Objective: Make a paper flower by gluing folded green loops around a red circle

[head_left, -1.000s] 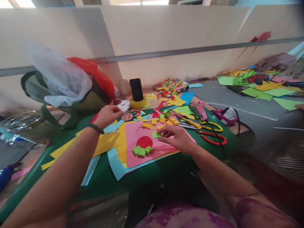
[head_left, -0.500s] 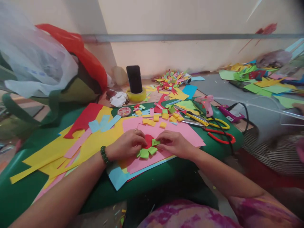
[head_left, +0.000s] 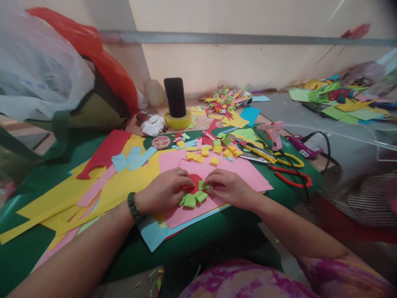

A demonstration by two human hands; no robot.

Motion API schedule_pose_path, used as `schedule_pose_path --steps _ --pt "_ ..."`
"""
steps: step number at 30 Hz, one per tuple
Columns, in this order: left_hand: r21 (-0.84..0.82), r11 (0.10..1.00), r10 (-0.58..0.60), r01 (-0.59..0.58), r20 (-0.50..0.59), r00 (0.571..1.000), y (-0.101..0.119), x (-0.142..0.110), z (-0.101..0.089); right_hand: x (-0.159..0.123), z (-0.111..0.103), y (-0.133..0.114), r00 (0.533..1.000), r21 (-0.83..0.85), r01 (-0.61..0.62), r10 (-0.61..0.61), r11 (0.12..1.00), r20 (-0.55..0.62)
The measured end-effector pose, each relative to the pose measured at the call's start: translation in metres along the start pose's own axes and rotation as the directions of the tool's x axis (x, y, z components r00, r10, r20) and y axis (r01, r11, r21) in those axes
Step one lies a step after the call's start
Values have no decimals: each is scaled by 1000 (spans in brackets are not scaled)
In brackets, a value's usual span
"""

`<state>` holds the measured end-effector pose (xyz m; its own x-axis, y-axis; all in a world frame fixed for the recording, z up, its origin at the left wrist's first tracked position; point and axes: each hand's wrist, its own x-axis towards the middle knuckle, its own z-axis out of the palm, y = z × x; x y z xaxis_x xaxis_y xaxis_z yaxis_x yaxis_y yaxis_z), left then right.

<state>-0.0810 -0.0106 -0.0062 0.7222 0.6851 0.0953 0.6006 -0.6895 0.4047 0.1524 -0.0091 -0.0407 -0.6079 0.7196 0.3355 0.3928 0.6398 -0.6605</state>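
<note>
On the pink paper sheet (head_left: pixel 214 211) lies a red paper circle (head_left: pixel 194 180), with several folded green paper pieces (head_left: pixel 190 201) around its lower edge. My right hand (head_left: pixel 231 188) pinches one green paper piece (head_left: pixel 202 186) against the circle's right edge. From the other side, my left hand (head_left: pixel 164 188) has its curled fingertips closed on the circle's left edge, hiding part of it. Folded yellow paper pieces (head_left: pixel 205 151) are scattered on the sheet just beyond my hands.
A pink glue gun (head_left: pixel 273 134), yellow-handled scissors (head_left: pixel 287 159) and red-handled scissors (head_left: pixel 293 177) lie to the right. Behind stands a phone (head_left: pixel 174 97) against a yellow tape roll (head_left: pixel 178 121). Yellow paper (head_left: pixel 120 190) covers the left side of the green surface (head_left: pixel 235 223).
My view has shifted slightly, so the surroundings appear a little displaced. Both hands stay at the red circle, and the green piece remains at its right edge.
</note>
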Motion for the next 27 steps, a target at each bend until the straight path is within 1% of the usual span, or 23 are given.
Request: schedule_pose_path --steps 5,12,27 --pt "44 997 56 -56 2 998 -1 1 3 0 0 2 1000 -4 21 -21 1000 14" --pt "97 992 71 -75 42 997 0 1 5 0 -1 1 999 3 45 -45 999 16" --pt "32 999 41 -43 55 998 2 0 3 -1 -4 -1 999 14 39 -40 999 27"
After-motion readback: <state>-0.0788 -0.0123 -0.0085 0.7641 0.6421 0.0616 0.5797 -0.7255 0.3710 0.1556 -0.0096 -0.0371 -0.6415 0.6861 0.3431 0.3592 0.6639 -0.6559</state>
